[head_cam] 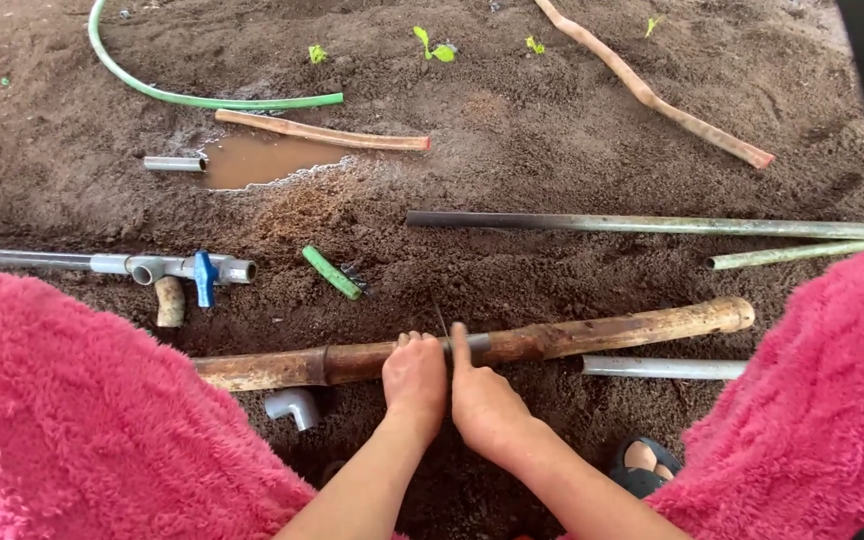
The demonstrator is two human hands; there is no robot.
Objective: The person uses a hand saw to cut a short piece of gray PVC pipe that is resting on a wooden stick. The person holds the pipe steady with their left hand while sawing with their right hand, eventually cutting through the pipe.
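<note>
The rusty pipe (572,338) lies under both hands, left hand (415,378) fingers curled on it, right hand (482,400) forefinger extended.

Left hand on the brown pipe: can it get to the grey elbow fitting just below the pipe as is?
Probably yes. The left hand rests on the brown pipe; the grey elbow fitting lies on bare soil beside it, with nothing between them except the pink fleece nearby.

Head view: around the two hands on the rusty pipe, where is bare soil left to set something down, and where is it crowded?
Bare soil lies between the rusty pipe and the long grey pipe, right of the short green hose piece. More lies beyond that grey pipe, below the tan hose. Crowded: left hand, right hand, valve assembly, elbow fitting, puddle.
</note>
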